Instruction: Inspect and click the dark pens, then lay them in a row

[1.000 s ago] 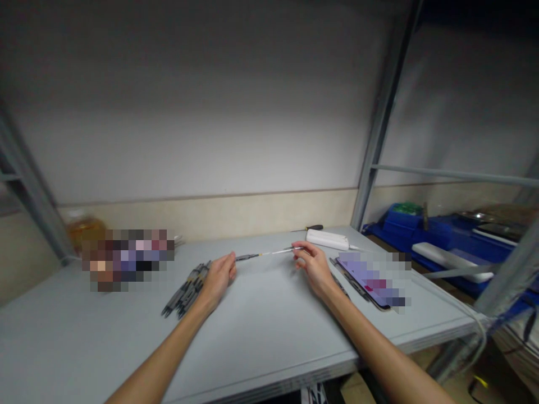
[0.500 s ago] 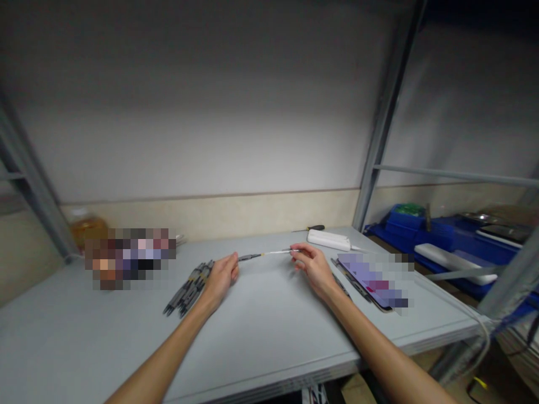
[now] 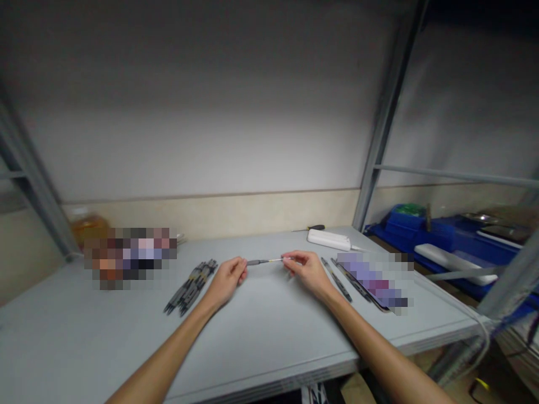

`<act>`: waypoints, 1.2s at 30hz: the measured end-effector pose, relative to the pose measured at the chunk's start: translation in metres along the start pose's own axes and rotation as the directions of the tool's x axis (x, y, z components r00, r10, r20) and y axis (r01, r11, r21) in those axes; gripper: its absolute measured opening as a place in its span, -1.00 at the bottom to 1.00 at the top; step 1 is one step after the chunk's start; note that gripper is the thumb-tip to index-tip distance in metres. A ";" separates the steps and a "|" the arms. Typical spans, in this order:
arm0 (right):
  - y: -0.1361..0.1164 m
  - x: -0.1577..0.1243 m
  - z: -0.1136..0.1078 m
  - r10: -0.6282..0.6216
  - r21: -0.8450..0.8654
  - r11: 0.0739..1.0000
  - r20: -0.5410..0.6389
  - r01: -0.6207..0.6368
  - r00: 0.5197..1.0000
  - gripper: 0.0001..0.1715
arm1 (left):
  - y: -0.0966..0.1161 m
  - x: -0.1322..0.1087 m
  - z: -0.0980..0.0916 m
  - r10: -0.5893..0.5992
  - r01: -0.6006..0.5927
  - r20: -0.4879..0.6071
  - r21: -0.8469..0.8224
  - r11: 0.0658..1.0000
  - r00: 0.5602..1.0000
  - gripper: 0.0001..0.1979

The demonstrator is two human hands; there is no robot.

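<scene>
My left hand (image 3: 228, 279) is closed around a grey pen barrel (image 3: 256, 262), whose end points right. A thin, pale pen refill (image 3: 275, 260) sticks out of that end. My right hand (image 3: 306, 271) pinches the refill's far end between thumb and fingers. A small blurred piece hangs under the right fingers, too unclear to name. Beside my left hand lies a bundle of several grey pens (image 3: 191, 286). Past the right hand, one pen (image 3: 337, 279) lies on its own, and another dark pen (image 3: 352, 280) rests beside a flat purple item (image 3: 357, 272), partly pixelated.
At the back stand a white power strip (image 3: 328, 240) and a screwdriver (image 3: 315, 228). A pixelated heap (image 3: 130, 258) and an amber container (image 3: 88, 227) occupy the back left. Metal posts (image 3: 374, 146) frame the table (image 3: 252, 348). Blue bins (image 3: 415, 227) sit beyond the right edge.
My hands have come closer together, and less of the refill shows outside the barrel. The right hand has shifted left and slightly down, uncovering more of the single pen.
</scene>
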State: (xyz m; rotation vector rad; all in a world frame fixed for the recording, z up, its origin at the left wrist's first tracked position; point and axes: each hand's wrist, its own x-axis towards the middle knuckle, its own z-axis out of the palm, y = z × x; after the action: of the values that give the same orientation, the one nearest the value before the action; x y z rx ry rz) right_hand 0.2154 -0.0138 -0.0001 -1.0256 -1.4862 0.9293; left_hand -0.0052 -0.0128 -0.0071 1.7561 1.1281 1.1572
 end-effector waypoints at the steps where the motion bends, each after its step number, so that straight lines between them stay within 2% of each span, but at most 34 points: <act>1: 0.000 0.000 0.001 0.010 -0.032 0.999 0.006 -0.010 1.000 -0.65 | 0.000 0.000 0.000 0.016 -0.016 0.008 0.011 1.000 1.000 -0.59; 5: -0.001 -0.002 0.003 0.088 -0.163 0.983 0.027 -0.083 0.996 -0.37 | -0.001 -0.001 -0.002 0.041 -0.042 0.028 0.065 0.997 0.999 -0.64; 7: -0.001 -0.001 0.004 0.091 -0.183 0.980 0.026 -0.084 0.996 -0.31 | -0.002 0.000 -0.003 0.048 -0.050 0.026 0.078 0.996 0.998 -0.64; 12: 0.000 0.000 0.001 -0.052 -0.087 0.995 -0.018 0.050 0.998 -0.58 | -0.006 0.003 -0.005 0.049 -0.048 -0.019 0.072 0.996 0.999 -0.63; 16: 0.000 -0.003 -0.001 -0.140 -0.238 0.960 0.031 0.144 0.990 -0.70 | -0.005 0.004 -0.006 0.030 -0.028 -0.048 0.045 0.999 0.998 -0.63; 17: 0.000 -0.003 0.000 -0.143 -0.280 0.948 0.041 0.149 0.989 -0.69 | -0.004 0.003 -0.006 0.031 -0.029 -0.045 0.036 0.999 0.999 -0.63; 19: -0.002 -0.005 0.001 -0.107 -0.336 0.934 0.056 0.119 0.993 -0.56 | -0.002 0.002 -0.006 0.033 -0.032 -0.029 0.022 0.999 0.999 -0.62; 22: -0.004 -0.006 0.003 -0.026 -0.344 0.938 0.068 0.048 0.997 -0.38 | 0.000 0.002 -0.005 0.029 -0.029 -0.017 0.013 0.999 0.999 -0.62; 26: -0.005 -0.005 0.002 -0.143 -0.290 0.945 0.051 0.152 0.988 -0.63 | -0.002 0.004 -0.004 0.011 -0.011 -0.052 0.002 1.000 0.999 -0.62; 27: -0.004 -0.005 0.001 -0.167 -0.290 0.941 0.055 0.176 0.984 -0.62 | -0.003 0.005 -0.004 0.005 -0.005 -0.063 -0.004 1.000 0.998 -0.62; 31: -0.001 -0.004 0.000 -0.139 -0.326 0.932 0.089 0.160 0.986 -0.71 | -0.003 0.005 -0.005 -0.007 0.006 -0.052 -0.018 1.000 0.999 -0.61; 36: -0.001 -0.005 0.003 -0.038 -0.336 0.939 0.128 0.079 0.991 -0.44 | -0.005 0.004 -0.005 0.002 -0.003 -0.030 -0.024 1.000 1.000 -0.61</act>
State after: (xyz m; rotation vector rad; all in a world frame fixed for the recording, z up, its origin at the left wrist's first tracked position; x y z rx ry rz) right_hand 0.2126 -0.0193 -0.0014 -1.1810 -1.8121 0.7137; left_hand -0.0099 -0.0070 -0.0087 1.7280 1.1254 1.1968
